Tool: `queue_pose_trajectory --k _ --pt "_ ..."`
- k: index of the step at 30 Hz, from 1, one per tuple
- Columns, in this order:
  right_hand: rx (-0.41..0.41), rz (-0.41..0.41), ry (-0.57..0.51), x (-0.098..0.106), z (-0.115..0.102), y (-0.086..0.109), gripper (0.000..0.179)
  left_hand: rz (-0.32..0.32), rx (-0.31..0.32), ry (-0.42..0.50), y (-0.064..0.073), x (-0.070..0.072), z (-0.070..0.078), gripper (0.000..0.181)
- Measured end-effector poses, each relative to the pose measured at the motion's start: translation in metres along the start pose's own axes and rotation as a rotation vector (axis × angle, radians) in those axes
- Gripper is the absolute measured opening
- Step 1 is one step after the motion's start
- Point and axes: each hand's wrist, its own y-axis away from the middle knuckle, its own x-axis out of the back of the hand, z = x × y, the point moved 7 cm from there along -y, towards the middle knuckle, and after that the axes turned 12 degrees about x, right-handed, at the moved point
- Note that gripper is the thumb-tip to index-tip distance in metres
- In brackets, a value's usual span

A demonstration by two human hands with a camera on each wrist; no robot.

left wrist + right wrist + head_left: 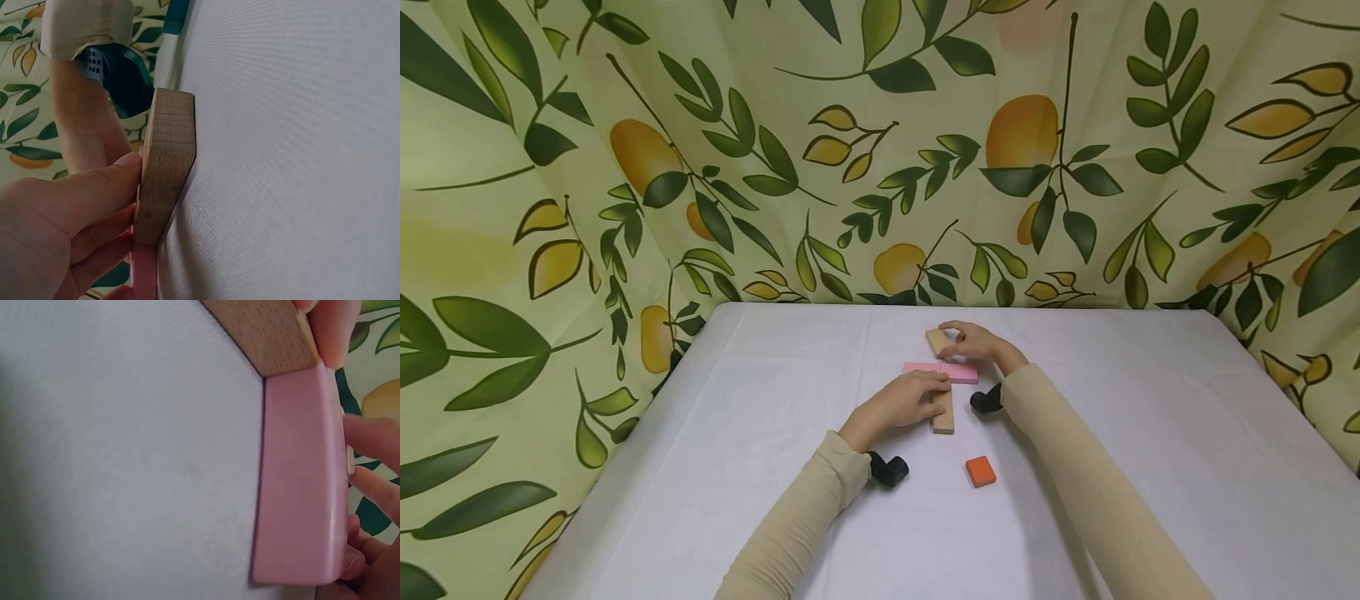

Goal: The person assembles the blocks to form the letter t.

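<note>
On the table lies a near wooden block (943,421), its far end against a row of two pink blocks (962,373). My left hand (895,400) rests over it, thumb (122,172) on its upper side and fingertips reaching to the pink row. Beyond that row, my right hand (977,344) pinches a far wooden block (935,342) between thumb and finger. The right wrist view shows the side of the right pink block (297,481) meeting the near wooden block (275,337), while the far one is mostly hidden there.
An orange-red square block (981,472) lies apart on the white tablecloth (700,467), nearer the body. Black wrist cameras (890,471) sit low at both wrists. A leaf-and-fruit patterned curtain (850,167) stands behind the table.
</note>
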Motion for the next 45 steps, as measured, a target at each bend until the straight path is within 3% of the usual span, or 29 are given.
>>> queue_pose_trajectory --k 11,24,38,45 --pt "0.018 0.035 -0.017 0.002 -0.002 -0.002 0.070 -0.001 -0.001 0.000 0.000 0.001 0.000 0.041" --pt "0.007 0.112 -0.058 0.004 0.002 0.003 0.059 -0.022 0.010 0.014 0.000 0.000 0.001 0.042" --pt "-0.012 0.106 -0.070 0.001 -0.004 0.012 0.060 -0.017 0.007 0.015 0.002 0.000 0.001 0.041" --pt "-0.020 0.099 -0.061 0.001 -0.004 0.012 0.061 0.009 -0.028 0.015 0.000 0.001 0.001 0.039"
